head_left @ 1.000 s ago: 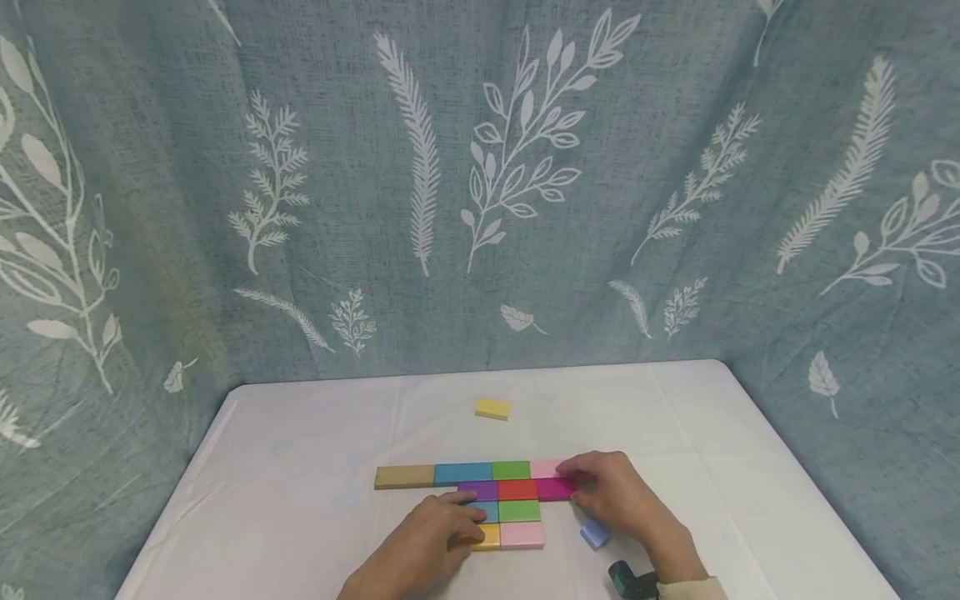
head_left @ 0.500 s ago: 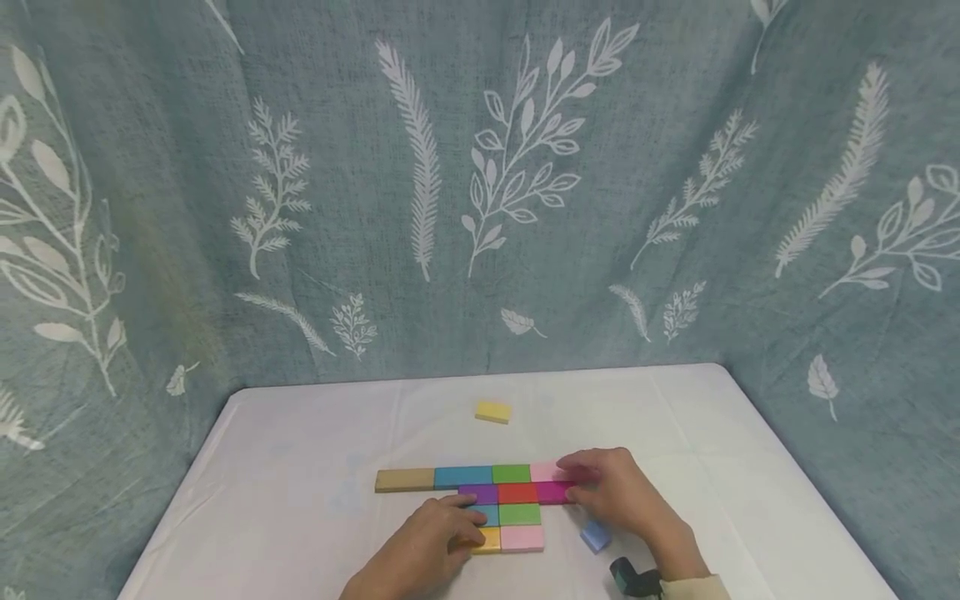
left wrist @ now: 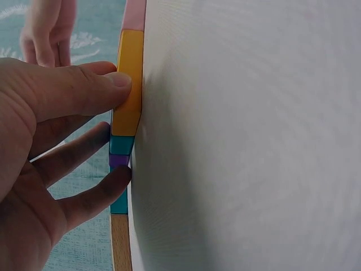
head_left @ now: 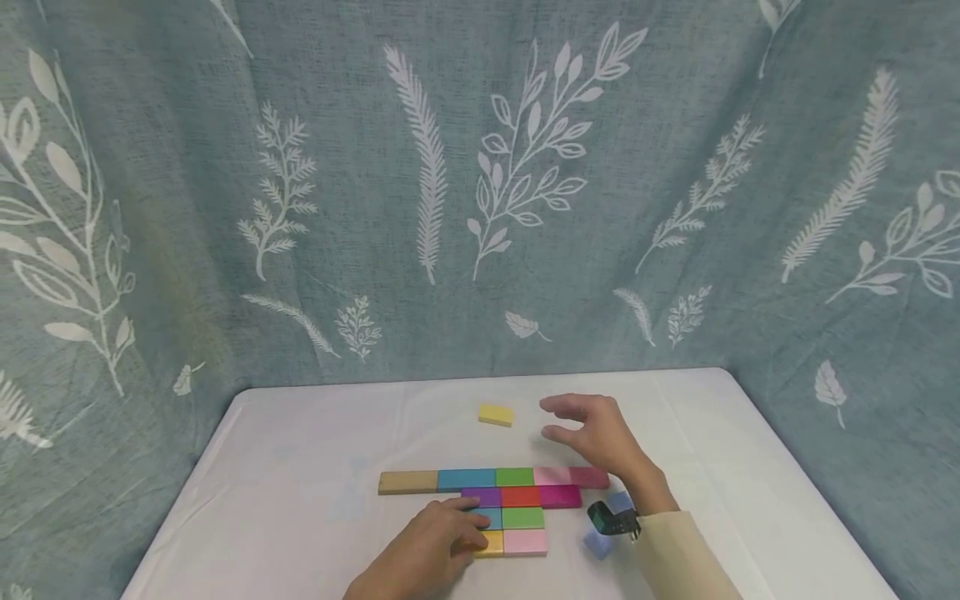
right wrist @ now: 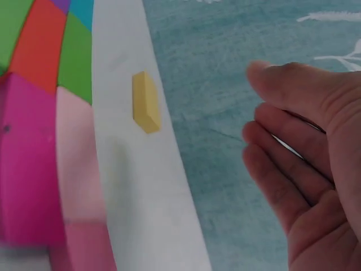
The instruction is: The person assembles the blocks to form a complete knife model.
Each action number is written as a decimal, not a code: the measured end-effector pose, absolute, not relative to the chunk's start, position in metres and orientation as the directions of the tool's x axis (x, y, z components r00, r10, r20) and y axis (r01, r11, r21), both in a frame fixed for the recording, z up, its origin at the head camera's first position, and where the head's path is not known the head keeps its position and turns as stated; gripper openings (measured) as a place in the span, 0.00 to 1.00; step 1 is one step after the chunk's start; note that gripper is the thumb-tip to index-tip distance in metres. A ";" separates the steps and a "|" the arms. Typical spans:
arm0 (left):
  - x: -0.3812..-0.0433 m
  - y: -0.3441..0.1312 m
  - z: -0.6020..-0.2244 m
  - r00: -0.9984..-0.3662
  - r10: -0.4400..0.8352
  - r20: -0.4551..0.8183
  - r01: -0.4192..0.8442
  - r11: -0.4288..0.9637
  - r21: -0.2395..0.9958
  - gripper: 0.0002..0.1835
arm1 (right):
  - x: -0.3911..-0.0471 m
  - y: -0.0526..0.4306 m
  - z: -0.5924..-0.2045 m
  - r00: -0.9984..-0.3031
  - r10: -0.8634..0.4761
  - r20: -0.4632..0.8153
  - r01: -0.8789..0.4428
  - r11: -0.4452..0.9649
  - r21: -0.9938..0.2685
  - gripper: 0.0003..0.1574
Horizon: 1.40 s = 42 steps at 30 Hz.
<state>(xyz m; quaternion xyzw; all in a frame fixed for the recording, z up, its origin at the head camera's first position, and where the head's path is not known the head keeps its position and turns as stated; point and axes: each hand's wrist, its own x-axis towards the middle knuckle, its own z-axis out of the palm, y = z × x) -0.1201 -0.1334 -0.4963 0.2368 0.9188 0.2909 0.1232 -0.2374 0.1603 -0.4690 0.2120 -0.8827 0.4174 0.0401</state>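
Observation:
Flat coloured blocks lie in rows on the table. The back row runs from a tan wooden block (head_left: 408, 482) to a rose block (head_left: 589, 477). My left hand (head_left: 431, 542) rests at the left ends of the front rows, its fingers on the purple block (head_left: 481, 495) and the blue one behind the orange block (left wrist: 131, 45). In the left wrist view its thumb presses the orange block's side while the other fingers spread along the edge. My right hand (head_left: 600, 429), thumb and fingers apart, hovers empty to the right of a lone yellow block (head_left: 496, 415).
Two loose light-blue blocks (head_left: 597, 544) lie at the right, partly hidden by the black wrist camera (head_left: 611, 518) and sleeve. A patterned teal curtain (head_left: 480, 208) hangs behind the white table (head_left: 300, 442).
My right hand has left the right ends of the back rows and moved toward the back, uncovering the rose block. The left hand stays in place at the rows.

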 end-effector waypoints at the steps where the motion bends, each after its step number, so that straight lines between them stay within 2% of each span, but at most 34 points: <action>1: -0.120 -0.133 -0.496 -0.856 0.511 -0.081 0.371 0.714 0.594 0.08 | -0.242 0.157 -0.470 -0.909 -0.336 0.247 -0.402 0.552 -0.730 0.23; 11: -0.121 -0.133 -0.498 -0.849 0.520 -0.092 0.375 0.716 0.588 0.09 | -0.275 0.127 -0.481 -0.924 -0.318 0.210 -0.347 0.474 -0.809 0.26; 28: -0.123 -0.132 -0.497 -0.851 0.509 -0.128 0.333 0.712 0.618 0.09 | -0.293 0.102 -0.510 -0.958 -0.285 0.044 -0.210 0.583 -0.785 0.23; 42: -0.126 -0.134 -0.494 -0.842 0.526 -0.118 0.357 0.709 0.608 0.09 | -0.291 0.107 -0.513 -0.969 -0.231 0.091 -0.215 0.595 -0.774 0.18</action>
